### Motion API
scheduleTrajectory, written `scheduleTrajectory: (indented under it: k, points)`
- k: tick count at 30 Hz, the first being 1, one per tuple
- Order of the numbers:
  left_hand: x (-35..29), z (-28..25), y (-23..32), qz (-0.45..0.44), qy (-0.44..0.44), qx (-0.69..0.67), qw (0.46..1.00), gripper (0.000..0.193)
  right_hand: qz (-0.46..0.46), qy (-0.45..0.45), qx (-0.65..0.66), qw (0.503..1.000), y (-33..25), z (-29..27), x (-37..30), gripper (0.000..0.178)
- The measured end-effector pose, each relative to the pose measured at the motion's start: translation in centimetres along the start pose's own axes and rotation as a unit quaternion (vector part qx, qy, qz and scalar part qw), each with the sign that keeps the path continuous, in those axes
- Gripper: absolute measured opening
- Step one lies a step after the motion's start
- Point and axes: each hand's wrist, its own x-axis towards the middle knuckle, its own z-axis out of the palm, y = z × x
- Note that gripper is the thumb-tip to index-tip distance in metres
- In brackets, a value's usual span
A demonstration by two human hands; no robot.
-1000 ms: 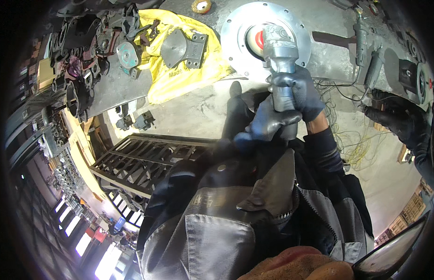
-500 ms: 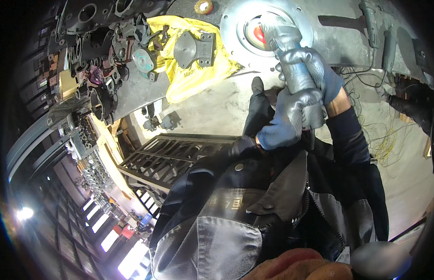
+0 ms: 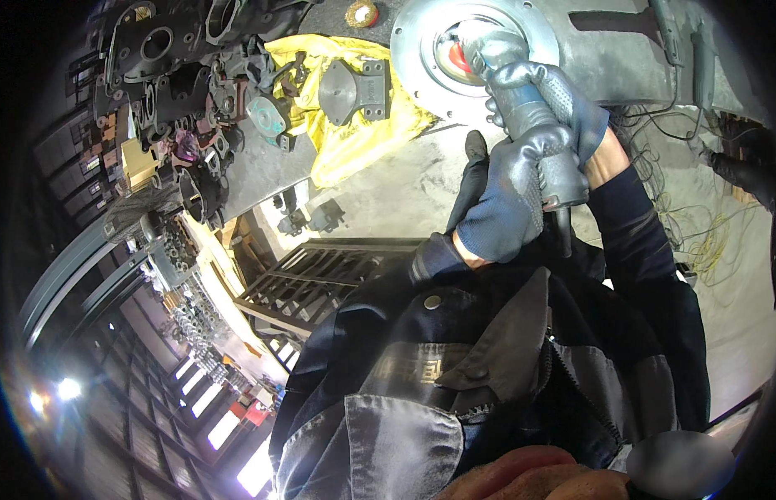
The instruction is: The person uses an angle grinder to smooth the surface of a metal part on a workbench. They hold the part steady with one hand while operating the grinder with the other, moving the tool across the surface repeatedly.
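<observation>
Both my hands, in grey-blue coated gloves, are closed round the body of an angle grinder [image 3: 563, 183]. My left hand [image 3: 503, 198] grips the rear part, near the cord end. Further forward, my right hand [image 3: 559, 100] wraps the body just behind the head. A red disc [image 3: 459, 58] shows at the grinder's head, over the middle of a round silver metal flange [image 3: 411, 71] with bolt holes round its rim. Whether the disc touches the metal cannot be made out. Part of the flange's centre is hidden by the grinder and my glove.
Left of the flange, a dark machined bracket [image 3: 342, 92] lies on a yellow bag [image 3: 330, 162]. A round wire-brush-like piece [image 3: 361, 13] sits at the bench's back. Many metal castings [image 3: 159, 46] crowd the far left. Another power tool [image 3: 702, 71] rests at right, with cables [image 3: 655, 175] below.
My view has shifted a little, so the bench parts sit slightly further right. Both hands keep their grip, and the grinder stays over the flange with only a slight shift.
</observation>
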Motion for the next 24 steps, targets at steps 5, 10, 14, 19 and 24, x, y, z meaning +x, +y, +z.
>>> scheduleTrajectory:
  k: [5,10,14,19,24]
  points:
    - [-0.5,0.0,0.5,-0.017,0.046,-0.037,0.998,0.030,-0.003,-0.004,0.007,1.000,0.2,0.1,-0.3,0.056]
    - [-0.5,-0.1,1.1,-0.022,0.045,-0.026,0.998,0.027,-0.016,-0.017,0.036,0.999,0.5,0.5,-0.4,0.056]
    - [0.0,-0.3,1.8,-0.027,0.044,0.015,0.999,0.026,-0.028,-0.015,0.046,0.998,0.7,0.9,-0.1,0.054]
    - [-0.5,-0.9,2.4,-0.016,-0.020,0.043,0.999,0.025,-0.060,-0.011,0.010,0.998,1.2,0.9,0.3,0.051]
    - [-0.3,-1.5,3.2,-0.048,0.020,0.030,0.998,0.027,-0.050,0.032,0.065,0.996,2.4,0.7,1.2,0.049]
